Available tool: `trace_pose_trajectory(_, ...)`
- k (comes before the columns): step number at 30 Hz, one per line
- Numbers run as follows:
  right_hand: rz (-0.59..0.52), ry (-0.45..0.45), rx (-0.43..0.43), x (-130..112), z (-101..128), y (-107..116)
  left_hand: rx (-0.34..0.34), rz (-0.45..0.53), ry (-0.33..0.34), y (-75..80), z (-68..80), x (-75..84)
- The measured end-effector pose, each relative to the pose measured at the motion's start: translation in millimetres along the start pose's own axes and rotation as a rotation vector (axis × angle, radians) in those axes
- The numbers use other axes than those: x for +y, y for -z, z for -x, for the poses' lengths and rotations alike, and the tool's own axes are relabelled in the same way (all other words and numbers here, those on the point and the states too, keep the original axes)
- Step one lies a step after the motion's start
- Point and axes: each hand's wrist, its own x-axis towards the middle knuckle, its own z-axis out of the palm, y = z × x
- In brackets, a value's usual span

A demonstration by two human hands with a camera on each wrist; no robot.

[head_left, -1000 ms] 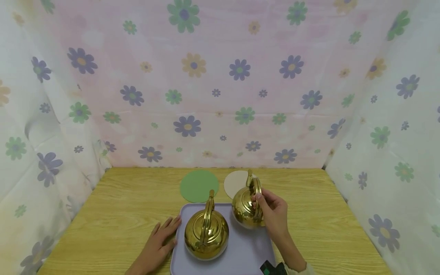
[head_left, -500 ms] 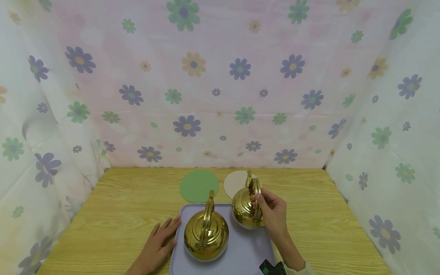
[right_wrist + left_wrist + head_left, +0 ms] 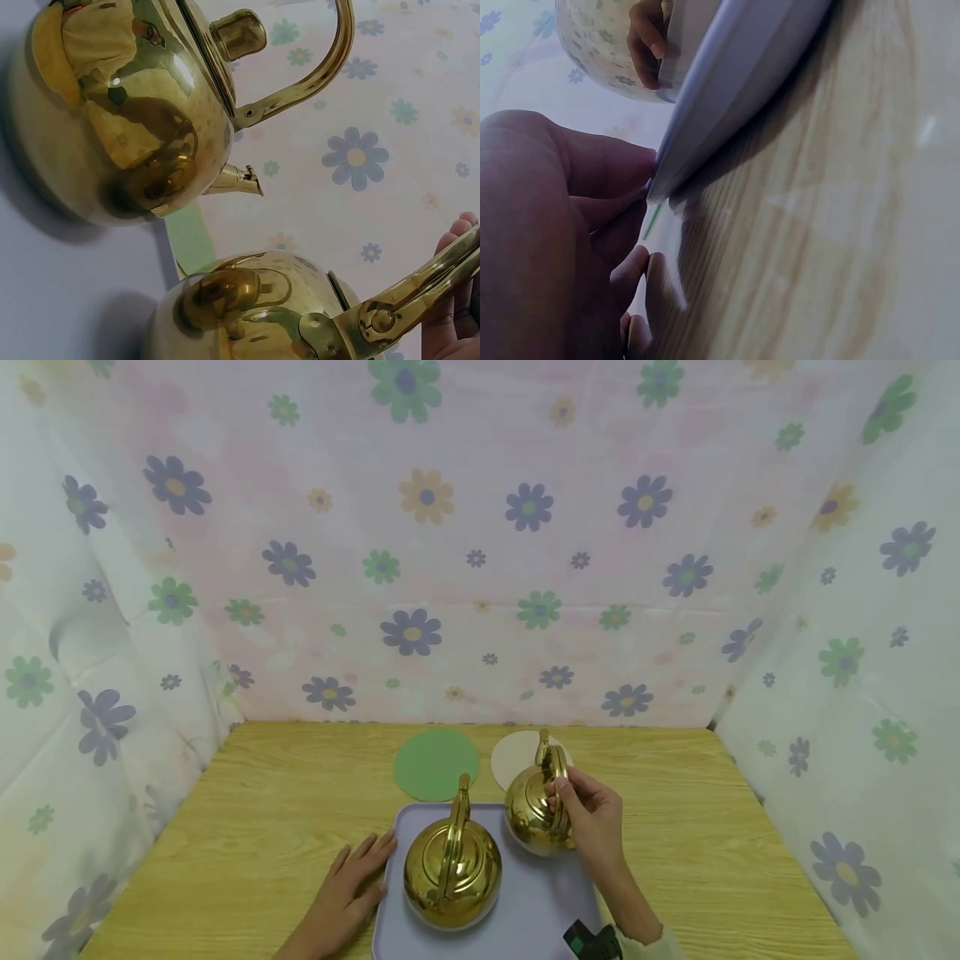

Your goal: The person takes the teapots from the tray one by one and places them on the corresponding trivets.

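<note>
The relation that matters most, as I judge it, is between the right hand [image 3: 600, 827] and the right-hand gold kettle [image 3: 531, 810]: the body lies below and to the left of that grip, which reaches in from the near right. Thumb and fingers pinch the arched handle [image 3: 558, 764] of this kettle. The right hand is much the nearer one; the left hand [image 3: 348, 889] lies across the tray, beyond the left-hand gold kettle [image 3: 453, 873], its fingers extended and their tips touching the left rim of the lilac tray [image 3: 540, 910].

The held kettle is at the far right corner of the tray (whether its base touches the tray or hangs just above it, I cannot tell). Its spout [image 3: 542, 748] points away from the person and slightly left, overlapping the cream round mat [image 3: 513, 764] in the head view. The long axis, along handle and spout, therefore runs near to far, roughly parallel to that of the other kettle, and the body looks close to upright. The green round mat [image 3: 435, 764] lies on the bench [image 3: 300, 793] to the left of the cream one.
</note>
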Motion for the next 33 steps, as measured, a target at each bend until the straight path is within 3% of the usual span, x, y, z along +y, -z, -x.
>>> trace_pose_trajectory(8, 0.004, -0.02, 0.011, 0, -4, -3, 0.005, -0.013, -0.021, -0.9, 0.1, -2.0)
trace_pose_trajectory(33, -0.039, -0.041, 0.027, 3, -17, -13, 0.009, -0.01, 0.003, -0.6, 0.1, 0.1)
